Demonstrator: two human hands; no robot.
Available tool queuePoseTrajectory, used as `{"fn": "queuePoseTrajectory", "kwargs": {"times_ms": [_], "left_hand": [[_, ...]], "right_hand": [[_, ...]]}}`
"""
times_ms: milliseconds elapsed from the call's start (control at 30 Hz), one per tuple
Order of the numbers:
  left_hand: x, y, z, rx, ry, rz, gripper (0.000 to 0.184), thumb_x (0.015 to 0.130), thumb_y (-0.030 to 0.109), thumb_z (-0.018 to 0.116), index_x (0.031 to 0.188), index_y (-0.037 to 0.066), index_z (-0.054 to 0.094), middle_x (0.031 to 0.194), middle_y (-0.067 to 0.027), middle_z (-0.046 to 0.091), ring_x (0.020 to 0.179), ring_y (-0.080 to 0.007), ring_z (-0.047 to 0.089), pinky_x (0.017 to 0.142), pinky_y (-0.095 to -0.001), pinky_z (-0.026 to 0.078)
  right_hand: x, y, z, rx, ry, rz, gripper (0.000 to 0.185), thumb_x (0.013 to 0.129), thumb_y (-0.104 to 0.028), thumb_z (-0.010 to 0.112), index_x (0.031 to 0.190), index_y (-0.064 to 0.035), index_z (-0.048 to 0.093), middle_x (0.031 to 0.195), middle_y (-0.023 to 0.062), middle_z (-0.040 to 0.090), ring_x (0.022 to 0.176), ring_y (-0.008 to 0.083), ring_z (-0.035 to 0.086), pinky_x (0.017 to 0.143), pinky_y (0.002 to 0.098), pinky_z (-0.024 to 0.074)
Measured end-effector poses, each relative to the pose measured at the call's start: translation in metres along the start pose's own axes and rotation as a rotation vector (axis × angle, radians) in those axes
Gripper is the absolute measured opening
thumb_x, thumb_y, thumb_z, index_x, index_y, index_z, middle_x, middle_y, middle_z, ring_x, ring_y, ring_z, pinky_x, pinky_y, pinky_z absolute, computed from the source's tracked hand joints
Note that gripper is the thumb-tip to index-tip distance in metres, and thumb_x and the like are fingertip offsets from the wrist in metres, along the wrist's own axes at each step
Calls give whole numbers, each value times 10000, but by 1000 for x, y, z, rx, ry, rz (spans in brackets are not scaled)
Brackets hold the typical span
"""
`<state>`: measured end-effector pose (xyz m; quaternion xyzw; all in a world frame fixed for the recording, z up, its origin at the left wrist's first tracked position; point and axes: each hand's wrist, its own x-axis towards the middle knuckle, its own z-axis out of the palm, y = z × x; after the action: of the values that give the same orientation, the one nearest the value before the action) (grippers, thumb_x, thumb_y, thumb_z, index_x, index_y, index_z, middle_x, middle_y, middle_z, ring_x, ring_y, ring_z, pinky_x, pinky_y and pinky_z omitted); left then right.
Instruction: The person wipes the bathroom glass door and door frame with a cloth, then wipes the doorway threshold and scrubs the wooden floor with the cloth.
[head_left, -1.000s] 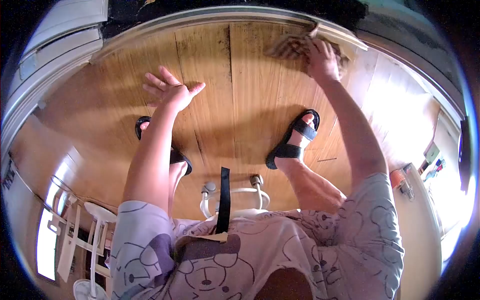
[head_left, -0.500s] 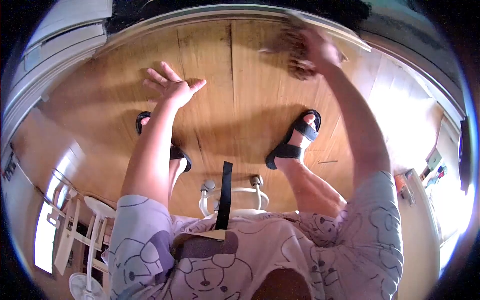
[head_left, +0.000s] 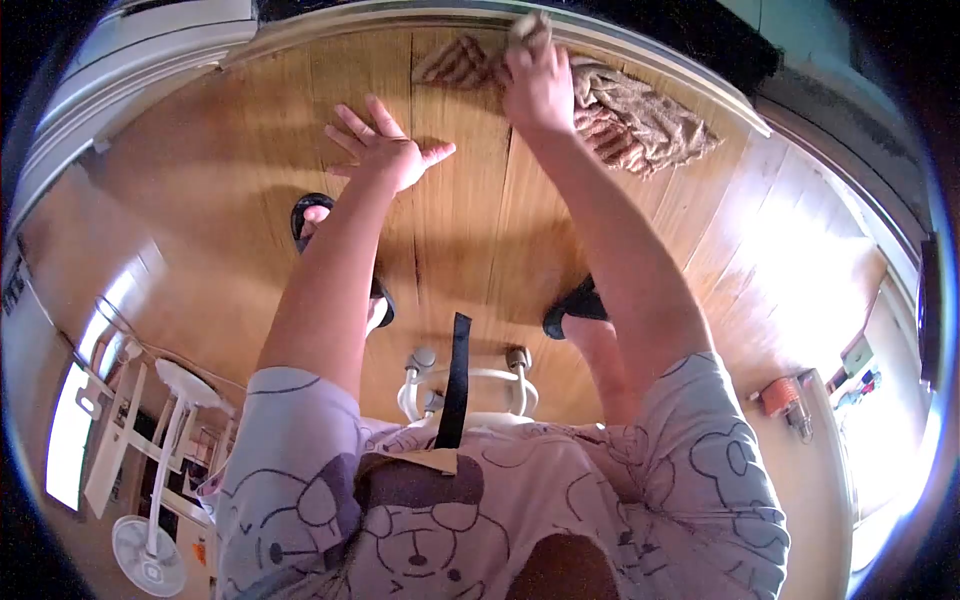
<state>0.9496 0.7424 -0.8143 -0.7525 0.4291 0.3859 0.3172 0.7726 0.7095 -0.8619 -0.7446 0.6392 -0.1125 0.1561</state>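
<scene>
My left hand rests on the wooden floor with its fingers spread, holding nothing. Further forward and to the right, my right hand is closed on a brown, striped cloth, near the raised edge at the far side of the floor. The cloth lies crumpled and spread out on both sides of that hand, and a bunched bit of it shows above the fingertips. Both feet, in black sandals, are on the floor behind my hands.
A curved ledge borders the floor at the far side. Between the feet are white legs with casters. A white fan stands at lower left. An orange object is at the right.
My right hand has moved left along the far edge with the cloth, which is now more spread out. The view has shifted somewhat, and my left hand stays spread on the floor.
</scene>
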Motion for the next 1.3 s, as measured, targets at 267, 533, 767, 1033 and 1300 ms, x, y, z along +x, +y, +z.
{"fn": "queuePoseTrajectory", "kwargs": {"times_ms": [267, 533, 767, 1033, 1300], "left_hand": [[0, -14, 14, -49, 21, 46, 1310, 594, 772, 604, 1415, 142, -198, 1418, -225, -318, 1294, -476, -260, 955, -742, 47], [6, -11, 17, 18, 104, 63, 1317, 591, 808, 565, 1414, 115, -195, 1426, -248, -284, 1289, -512, -234, 924, -766, 100], [-3, -7, 9, -25, 42, 103, 1317, 610, 744, 627, 1415, 90, -183, 1442, -245, -251, 1293, -497, -240, 947, -751, 91], [6, 6, 17, 18, 8, 21, 1383, 539, 685, 726, 1417, 164, -207, 1430, -217, -303, 1315, -449, -249, 969, -733, 76], [-2, 33, 24, 23, -9, 16, 1338, 553, 667, 733, 1437, 193, -152, 1442, -209, -282, 1318, -451, -238, 974, -729, 75]], "right_hand": [[-6, 8, 4, -289, -190, 103, 467, 949, -269, 334, 1320, 14, 356, 1372, 193, 367, 1276, 337, 339, 1063, 445, 287], [-114, -7, 15, -145, -214, 97, 415, 914, -327, 425, 1228, -60, 472, 1215, 177, 485, 1148, 324, 443, 971, 480, 360], [21, 9, -7, -175, 95, -12, 236, 817, -165, 500, 1015, -173, 627, 1032, 134, 515, 1027, 292, 480, 880, 457, 379], [-73, 5, 5, -267, -30, -80, 258, 741, -140, 569, 983, -217, 619, 1044, 122, 504, 1079, 313, 460, 919, 502, 348], [1, -51, 73, 27, 24, 34, 146, 796, -209, 574, 931, -202, 631, 988, 54, 554, 955, 228, 538, 771, 371, 464]]}}
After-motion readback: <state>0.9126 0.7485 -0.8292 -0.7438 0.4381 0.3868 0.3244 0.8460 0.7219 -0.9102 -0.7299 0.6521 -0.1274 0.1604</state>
